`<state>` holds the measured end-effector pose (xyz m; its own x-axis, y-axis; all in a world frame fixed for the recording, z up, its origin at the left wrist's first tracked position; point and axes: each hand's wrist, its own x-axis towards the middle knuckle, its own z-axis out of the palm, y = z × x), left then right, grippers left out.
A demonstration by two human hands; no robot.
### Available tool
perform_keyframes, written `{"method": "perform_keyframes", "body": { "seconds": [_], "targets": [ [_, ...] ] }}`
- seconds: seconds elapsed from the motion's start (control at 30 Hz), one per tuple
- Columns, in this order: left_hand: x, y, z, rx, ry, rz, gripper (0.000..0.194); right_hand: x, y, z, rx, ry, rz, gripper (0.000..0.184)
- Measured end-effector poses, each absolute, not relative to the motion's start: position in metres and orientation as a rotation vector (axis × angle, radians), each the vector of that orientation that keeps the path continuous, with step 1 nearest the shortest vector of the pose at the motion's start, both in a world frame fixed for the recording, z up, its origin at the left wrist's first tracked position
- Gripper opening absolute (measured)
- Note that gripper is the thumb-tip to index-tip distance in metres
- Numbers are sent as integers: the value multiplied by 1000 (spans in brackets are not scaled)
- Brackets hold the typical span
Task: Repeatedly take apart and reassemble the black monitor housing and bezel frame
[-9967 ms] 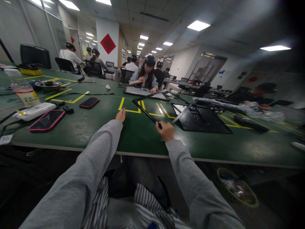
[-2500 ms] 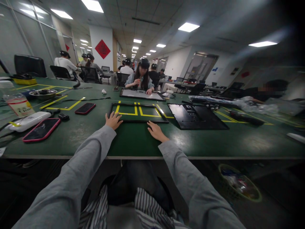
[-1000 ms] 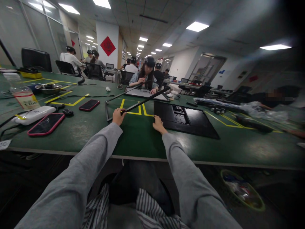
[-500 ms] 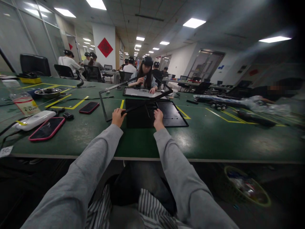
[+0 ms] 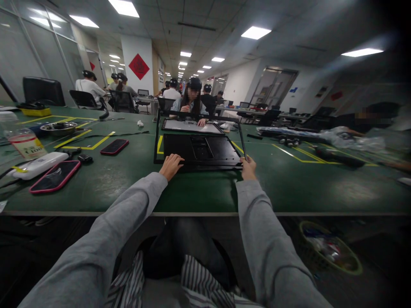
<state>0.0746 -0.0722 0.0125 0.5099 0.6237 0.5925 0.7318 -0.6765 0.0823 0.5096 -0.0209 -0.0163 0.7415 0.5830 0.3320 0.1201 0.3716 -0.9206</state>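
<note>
A thin black rectangular frame (image 5: 242, 141), like a screen bezel, stands tilted up over a flat black panel (image 5: 224, 149) on the green table. My left hand (image 5: 172, 166) has its fingers closed over the frame's near bar, left of the middle. The lower right corner of the frame is pinched in my right hand (image 5: 248, 168). The panel lies flat behind the near bar, with a recessed section in its middle. Whether the near bar touches the panel, I cannot tell.
Across the table a person (image 5: 192, 100) works at a grey-faced panel (image 5: 189, 125). Two phones (image 5: 56, 176), a white power strip (image 5: 41, 164), a bottle (image 5: 25, 143) and a metal bowl (image 5: 59, 127) are on the left. Plastic wrapping (image 5: 342, 136) lies right. A basket (image 5: 330, 248) sits below.
The frame has turned from a skewed angle to square with the panel. My right hand has moved right and now grips the frame's corner. My left hand has shifted slightly right along the near bar.
</note>
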Motion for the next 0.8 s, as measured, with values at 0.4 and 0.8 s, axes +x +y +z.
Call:
{"method": "perform_keyframes", "body": {
  "seconds": [0.4, 0.8],
  "targets": [
    [92, -61, -2, -2721, -1251, -811, 29, 527, -32, -34, -1588, -740, 96, 29],
    [43, -46, 1, -2020, -1878, -1315, 47, 508, -54, -25, -1896, -874, -15, 37]
  ]
}}
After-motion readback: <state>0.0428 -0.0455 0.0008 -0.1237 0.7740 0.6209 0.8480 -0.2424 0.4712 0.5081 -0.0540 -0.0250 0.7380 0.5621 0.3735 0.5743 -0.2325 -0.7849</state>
